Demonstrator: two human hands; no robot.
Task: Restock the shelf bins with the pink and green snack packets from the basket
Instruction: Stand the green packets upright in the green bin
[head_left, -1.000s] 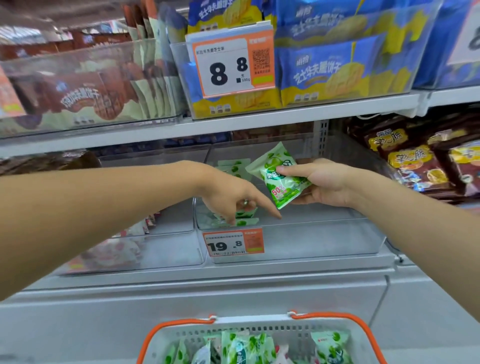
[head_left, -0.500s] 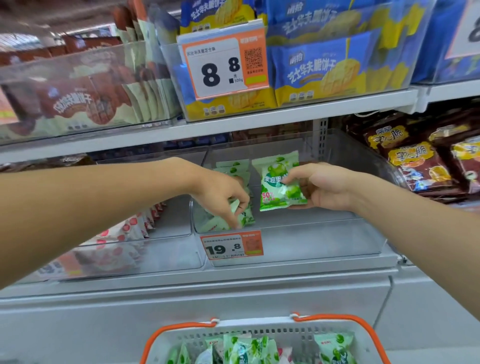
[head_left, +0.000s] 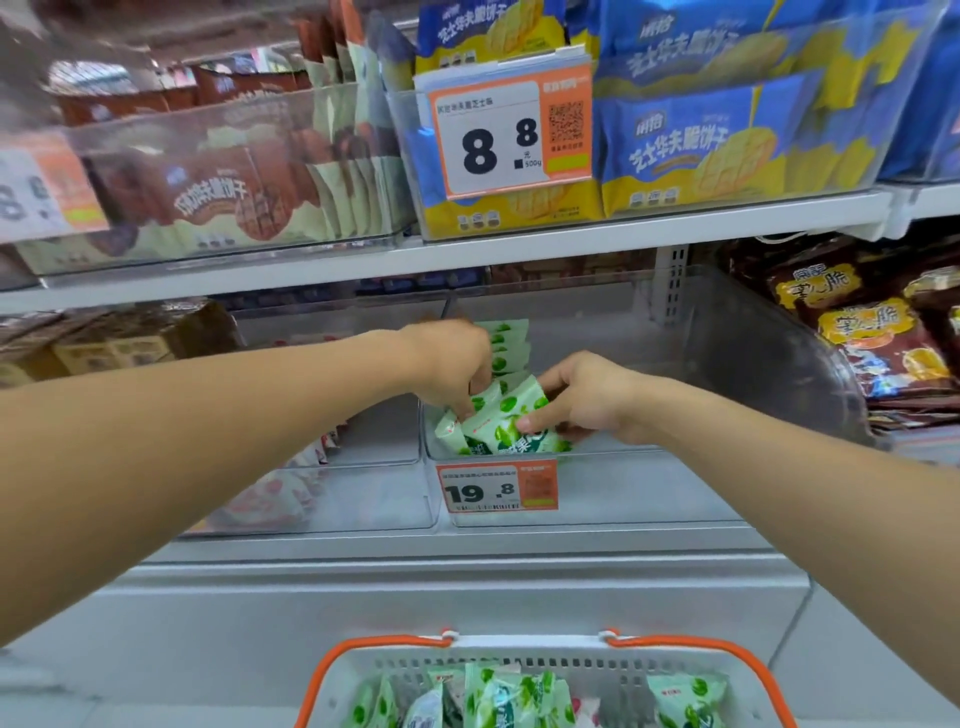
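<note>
Both my hands reach into a clear shelf bin (head_left: 649, 483) with a 19.8 price tag (head_left: 498, 486) on its front. My right hand (head_left: 587, 397) holds a green snack packet (head_left: 511, 421), tilted low at the bin's front left. My left hand (head_left: 457, 364) has its fingers curled down among the row of green packets (head_left: 506, 345) standing behind it. The bin to the left (head_left: 311, 488) holds pink packets (head_left: 270, 499), blurred through its wall. Below, a white basket (head_left: 540, 657) with orange handles holds several green packets (head_left: 498, 699).
The shelf above carries bins of blue-yellow biscuit bags (head_left: 685, 130) and brown ones (head_left: 218, 192), with an 8.8 price tag (head_left: 511, 132). Dark snack bags (head_left: 872, 332) lie to the right. The right half of the green bin is bare.
My right hand has lowered the green packet from mid-air down into the bin's front left. My left hand moved back onto the standing row of packets.
</note>
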